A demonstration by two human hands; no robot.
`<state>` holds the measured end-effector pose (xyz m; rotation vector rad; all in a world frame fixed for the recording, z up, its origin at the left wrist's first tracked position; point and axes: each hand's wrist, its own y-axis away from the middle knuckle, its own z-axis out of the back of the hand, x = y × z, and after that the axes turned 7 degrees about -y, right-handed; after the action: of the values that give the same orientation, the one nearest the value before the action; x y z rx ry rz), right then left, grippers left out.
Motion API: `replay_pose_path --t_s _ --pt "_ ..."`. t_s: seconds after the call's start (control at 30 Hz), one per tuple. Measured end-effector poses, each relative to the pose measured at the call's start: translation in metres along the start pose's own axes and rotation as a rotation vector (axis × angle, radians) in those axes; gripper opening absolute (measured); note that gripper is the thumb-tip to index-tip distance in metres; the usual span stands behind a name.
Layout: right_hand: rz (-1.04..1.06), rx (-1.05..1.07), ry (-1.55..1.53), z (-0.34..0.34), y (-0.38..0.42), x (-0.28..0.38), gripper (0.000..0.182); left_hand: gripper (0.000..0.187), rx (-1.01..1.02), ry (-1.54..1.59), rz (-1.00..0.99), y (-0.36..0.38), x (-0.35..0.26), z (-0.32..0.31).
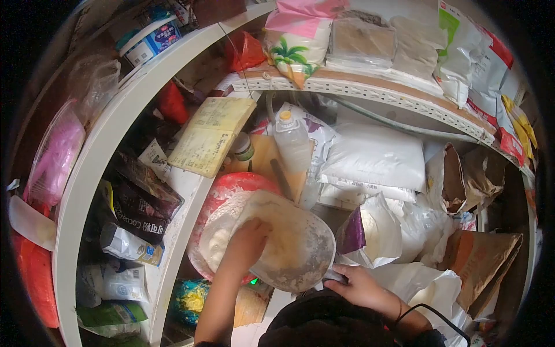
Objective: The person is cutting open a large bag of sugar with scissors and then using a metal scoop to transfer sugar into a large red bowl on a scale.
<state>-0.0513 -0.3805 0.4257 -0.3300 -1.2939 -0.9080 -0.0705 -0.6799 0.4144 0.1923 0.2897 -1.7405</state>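
Note:
A large, worn metal-looking scoop (295,240), dusted with pale powder, is tilted over a red basin (254,181). White flour-like powder (218,238) lies in the basin under the scoop's left edge. My right hand (358,286) is wrapped around the scoop's handle (333,274) at the lower right. Over the scoop's open left side, my left hand (248,240) reaches in with its fingers curled together near the inner surface. Whatever those fingers hold, if anything, is hidden.
Behind the basin stand a clear jug (293,144), a small jar (243,147) and a yellowed notebook (213,136). White sacks (373,159) and an opened bag (373,231) fill the right. Shelf uprights (179,248) stand close on the left, with a loaded shelf (370,87) overhead.

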Motion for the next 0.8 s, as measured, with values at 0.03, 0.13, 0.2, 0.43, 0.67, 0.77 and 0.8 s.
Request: replay_pose_path --t_s 0.03,0.13,0.2,0.43,0.67,0.77,0.8 --pt "-0.006 0.006 0.009 0.001 0.0 -0.001 0.037 0.019 -0.002 0.005 -0.016 0.0 0.0 -0.002" --pt "0.039 -0.003 -0.026 -0.002 -0.002 -0.015 0.038 0.015 0.029 -0.012 -0.021 -0.001 -0.002 -0.002" --pt "0.057 -0.008 -0.035 -0.002 -0.001 -0.016 0.039 0.015 0.031 -0.026 -0.028 0.001 -0.003 0.0" --pt "-0.014 -0.115 -0.024 0.001 0.002 -0.017 0.04 0.014 -0.149 0.054 0.009 0.025 -0.01 0.034" --pt "0.062 -0.287 -0.051 0.01 0.007 -0.031 0.032 0.009 -0.232 0.043 0.308 0.061 0.013 0.053" --pt "-0.014 -0.266 -0.055 0.017 0.01 -0.028 0.035 0.007 -0.294 0.034 0.356 0.068 0.021 0.052" --pt "-0.046 -0.271 -0.064 0.018 0.011 -0.029 0.035 0.007 -0.312 0.05 0.374 0.069 0.02 0.052"
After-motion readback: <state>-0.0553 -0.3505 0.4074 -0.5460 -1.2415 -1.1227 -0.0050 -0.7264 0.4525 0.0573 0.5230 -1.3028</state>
